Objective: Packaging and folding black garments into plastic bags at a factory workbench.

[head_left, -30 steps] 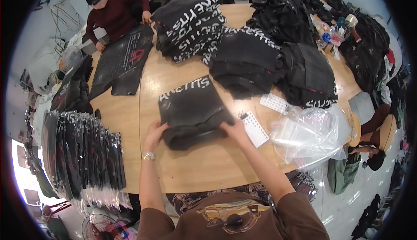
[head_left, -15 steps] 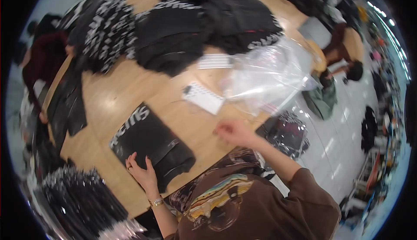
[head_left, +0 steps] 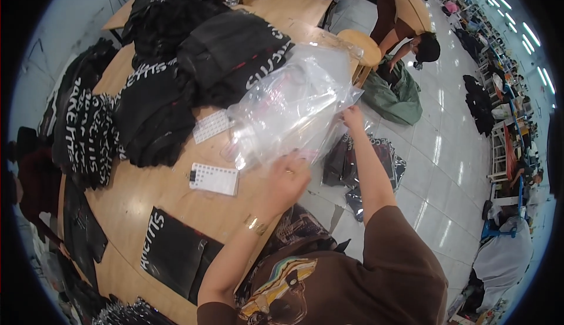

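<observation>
A loose heap of clear plastic bags (head_left: 288, 116) lies at the right side of the wooden table (head_left: 126, 222), directly in front of the person's two hands. The left hand (head_left: 288, 178) is at the heap's near edge, with the bags just beyond its knuckles; its fingers are curled, but they are blurred, and one cannot tell whether they have hold of any plastic. The right hand (head_left: 352, 118) is at the heap's right corner, fingertips pinched on the edge of the bags, so that most of the plastic lies to its left. The two hands are apart, with the near side of the heap between them. A folded black garment (head_left: 170, 251) lies flat on the table to the left of the left forearm, which hides part of it. Left of the left hand is a white card (head_left: 217, 179) with rows of small dark marks, and a second white sheet (head_left: 211, 126) lies farther off, beside the bags' left edge. Beyond these rise a pile of black garments (head_left: 229, 52) next to the plastic and a stack with white lettering (head_left: 82, 137) farther left. Below the table's right edge are bagged black garments (head_left: 338, 159), near the right forearm. Past the right hand, a co-worker (head_left: 408, 10) bends over a green sack (head_left: 393, 101) beside a round wooden stool (head_left: 360, 47).
</observation>
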{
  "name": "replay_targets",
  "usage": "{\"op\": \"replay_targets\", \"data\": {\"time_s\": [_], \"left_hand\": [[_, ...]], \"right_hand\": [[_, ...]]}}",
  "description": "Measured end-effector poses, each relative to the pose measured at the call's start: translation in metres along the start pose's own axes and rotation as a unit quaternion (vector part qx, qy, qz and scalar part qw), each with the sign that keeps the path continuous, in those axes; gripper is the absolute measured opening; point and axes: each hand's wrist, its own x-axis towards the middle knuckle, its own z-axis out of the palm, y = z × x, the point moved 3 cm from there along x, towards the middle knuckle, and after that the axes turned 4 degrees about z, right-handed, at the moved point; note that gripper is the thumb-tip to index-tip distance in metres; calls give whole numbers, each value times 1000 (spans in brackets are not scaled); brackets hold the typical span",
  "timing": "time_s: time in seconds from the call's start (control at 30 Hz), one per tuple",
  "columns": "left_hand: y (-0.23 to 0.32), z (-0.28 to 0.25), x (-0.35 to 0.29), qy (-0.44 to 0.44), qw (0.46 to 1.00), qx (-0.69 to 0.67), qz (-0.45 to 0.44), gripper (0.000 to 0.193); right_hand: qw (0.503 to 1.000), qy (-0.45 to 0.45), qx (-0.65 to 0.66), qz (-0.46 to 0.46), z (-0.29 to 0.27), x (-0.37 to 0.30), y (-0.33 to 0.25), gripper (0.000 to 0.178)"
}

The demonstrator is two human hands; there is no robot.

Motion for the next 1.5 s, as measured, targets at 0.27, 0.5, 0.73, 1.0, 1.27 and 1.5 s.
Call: {"op": "replay_targets", "data": {"time_s": [0.27,0.5,0.73,1.0,1.27,1.5], "left_hand": [[-57,40,23,-171,962,179,-118,54],[-78,26,34,-208,925,189,-255,65],[-83,27,38,-202,920,208,-263,71],[-91,33,32,-123,924,222,-286,66],[-81,24,32,-102,947,104,-286,43],[-34,-33,-7,118,734,-488,-457,44]], "right_hand": [[923,-19,-368,-113,-9,-42,-128,38],[934,-23,-350,-65,0,-34,-160,43],[951,-80,-299,9,3,-12,-147,32],[971,-102,-40,-211,28,13,-217,7],[875,-318,215,-295,23,-66,-405,8],[691,-635,251,-237,116,-234,-399,9]]}}
